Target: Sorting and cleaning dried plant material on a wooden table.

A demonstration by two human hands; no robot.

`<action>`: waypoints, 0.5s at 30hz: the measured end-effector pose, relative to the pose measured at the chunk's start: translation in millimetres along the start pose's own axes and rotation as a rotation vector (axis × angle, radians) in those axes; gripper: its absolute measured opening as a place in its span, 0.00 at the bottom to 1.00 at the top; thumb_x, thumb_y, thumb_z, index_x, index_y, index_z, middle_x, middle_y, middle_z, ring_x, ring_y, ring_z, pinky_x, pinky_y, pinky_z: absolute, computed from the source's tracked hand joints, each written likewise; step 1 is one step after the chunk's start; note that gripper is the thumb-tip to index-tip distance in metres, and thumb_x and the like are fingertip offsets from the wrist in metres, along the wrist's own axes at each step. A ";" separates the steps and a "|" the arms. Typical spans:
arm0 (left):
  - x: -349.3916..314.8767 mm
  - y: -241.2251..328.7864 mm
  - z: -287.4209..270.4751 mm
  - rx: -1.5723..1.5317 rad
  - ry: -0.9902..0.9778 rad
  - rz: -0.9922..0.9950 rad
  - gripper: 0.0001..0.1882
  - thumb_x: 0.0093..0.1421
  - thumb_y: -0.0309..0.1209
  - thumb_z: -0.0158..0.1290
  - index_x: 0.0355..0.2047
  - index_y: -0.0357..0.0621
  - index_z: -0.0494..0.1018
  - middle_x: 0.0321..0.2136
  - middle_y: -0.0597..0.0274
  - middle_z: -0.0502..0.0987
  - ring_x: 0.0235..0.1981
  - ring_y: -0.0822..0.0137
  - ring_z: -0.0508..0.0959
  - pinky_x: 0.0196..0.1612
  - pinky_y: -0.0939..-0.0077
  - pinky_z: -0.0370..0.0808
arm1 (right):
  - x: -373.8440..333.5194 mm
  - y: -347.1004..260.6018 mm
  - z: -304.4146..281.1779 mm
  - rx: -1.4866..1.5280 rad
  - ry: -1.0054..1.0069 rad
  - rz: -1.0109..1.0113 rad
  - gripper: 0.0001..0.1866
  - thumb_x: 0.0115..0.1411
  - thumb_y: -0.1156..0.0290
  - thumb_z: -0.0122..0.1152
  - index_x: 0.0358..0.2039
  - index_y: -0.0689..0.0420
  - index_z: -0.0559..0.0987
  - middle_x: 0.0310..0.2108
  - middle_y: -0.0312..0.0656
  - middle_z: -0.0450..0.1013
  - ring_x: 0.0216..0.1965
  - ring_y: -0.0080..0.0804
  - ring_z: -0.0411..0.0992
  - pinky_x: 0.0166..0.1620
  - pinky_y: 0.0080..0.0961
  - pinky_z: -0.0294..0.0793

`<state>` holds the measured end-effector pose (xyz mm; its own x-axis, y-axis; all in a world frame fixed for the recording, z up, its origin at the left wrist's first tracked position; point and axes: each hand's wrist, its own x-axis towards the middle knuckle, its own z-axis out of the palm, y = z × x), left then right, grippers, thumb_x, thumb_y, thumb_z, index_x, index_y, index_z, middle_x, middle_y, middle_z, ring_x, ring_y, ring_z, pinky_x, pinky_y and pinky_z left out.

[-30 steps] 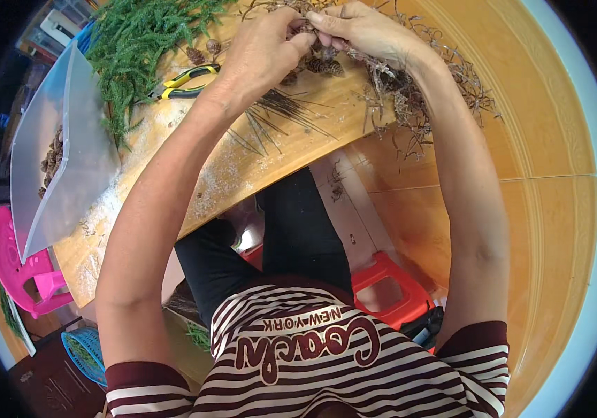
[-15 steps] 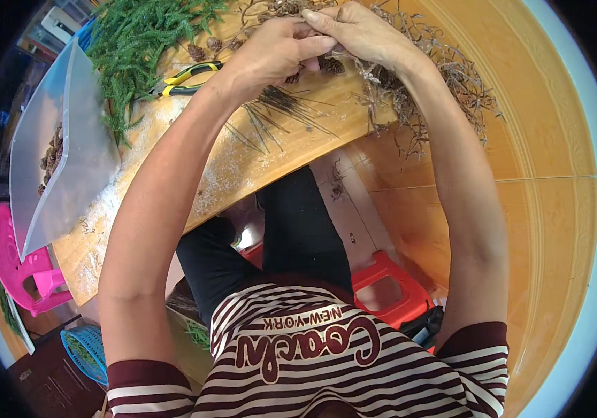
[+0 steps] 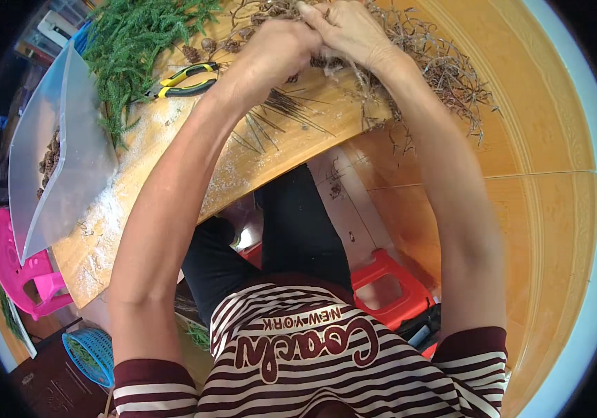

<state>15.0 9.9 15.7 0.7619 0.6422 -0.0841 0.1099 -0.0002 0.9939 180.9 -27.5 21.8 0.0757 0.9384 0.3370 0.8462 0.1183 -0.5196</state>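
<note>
At the top centre of the frame, the left hand (image 3: 274,52) and right hand (image 3: 343,31) are pressed together over a tangle of dry brown twigs (image 3: 431,66). What is pinched is hidden: the fingers are curled shut, but on what cannot be told. Wiry, brittle stems are spread over the wooden table (image 3: 173,160), whose surface is dusted pale. Yellow-handled pliers (image 3: 183,80) and feathery green sprigs (image 3: 134,42) are seen at upper left.

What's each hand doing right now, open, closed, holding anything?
Left hand: closed, pinching dry twigs together with the right.
Right hand: closed on the same twigs; exactly what sits between the fingers is hidden.
</note>
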 end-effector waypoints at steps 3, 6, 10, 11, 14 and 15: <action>-32.1 -5.6 31.5 0.457 -0.135 0.404 0.16 0.58 0.38 0.51 0.27 0.35 0.76 0.19 0.53 0.76 0.20 0.63 0.74 0.27 0.67 0.71 | 5.3 34.7 -11.3 -0.140 0.081 0.025 0.32 0.70 0.48 0.44 0.19 0.64 0.72 0.13 0.43 0.67 0.17 0.34 0.66 0.27 0.40 0.65; -68.0 22.0 29.1 0.550 0.004 0.220 0.16 0.56 0.38 0.52 0.33 0.35 0.77 0.24 0.48 0.78 0.26 0.58 0.79 0.36 0.66 0.75 | 5.8 47.3 -19.5 -0.176 0.119 0.127 0.30 0.70 0.50 0.45 0.19 0.62 0.72 0.13 0.41 0.66 0.18 0.31 0.67 0.27 0.39 0.65; -109.4 50.6 -51.9 0.566 0.346 0.414 0.15 0.61 0.33 0.54 0.43 0.36 0.78 0.31 0.62 0.80 0.34 0.75 0.76 0.40 0.79 0.73 | 4.1 1.2 -23.4 0.327 -0.007 0.188 0.28 0.70 0.53 0.46 0.18 0.60 0.70 0.13 0.36 0.66 0.19 0.26 0.68 0.26 0.34 0.66; -120.4 58.4 -77.9 0.591 0.424 0.433 0.15 0.62 0.33 0.54 0.45 0.37 0.78 0.35 0.66 0.80 0.37 0.78 0.75 0.43 0.82 0.71 | 1.3 0.0 -26.6 0.284 -0.007 0.194 0.27 0.70 0.54 0.47 0.18 0.60 0.70 0.14 0.35 0.66 0.19 0.24 0.68 0.26 0.32 0.66; -144.7 59.2 -165.8 0.848 0.721 0.382 0.18 0.65 0.39 0.54 0.49 0.38 0.77 0.42 0.65 0.79 0.44 0.76 0.74 0.49 0.83 0.68 | -6.8 6.3 -33.6 0.183 -0.001 0.217 0.25 0.70 0.55 0.48 0.19 0.59 0.69 0.15 0.33 0.65 0.20 0.22 0.69 0.26 0.29 0.67; -150.3 54.5 -197.6 0.975 0.799 0.320 0.19 0.66 0.40 0.54 0.49 0.38 0.76 0.43 0.64 0.79 0.45 0.76 0.74 0.50 0.83 0.68 | -8.9 11.7 -32.9 0.231 0.021 0.246 0.25 0.70 0.55 0.48 0.19 0.58 0.69 0.15 0.33 0.66 0.19 0.22 0.69 0.25 0.28 0.67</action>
<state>-219.7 64.8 96.5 0.2887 0.7861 0.5465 0.6680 -0.5743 0.4732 207.5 -45.2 38.6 0.2756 0.9414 0.1946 0.6597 -0.0380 -0.7506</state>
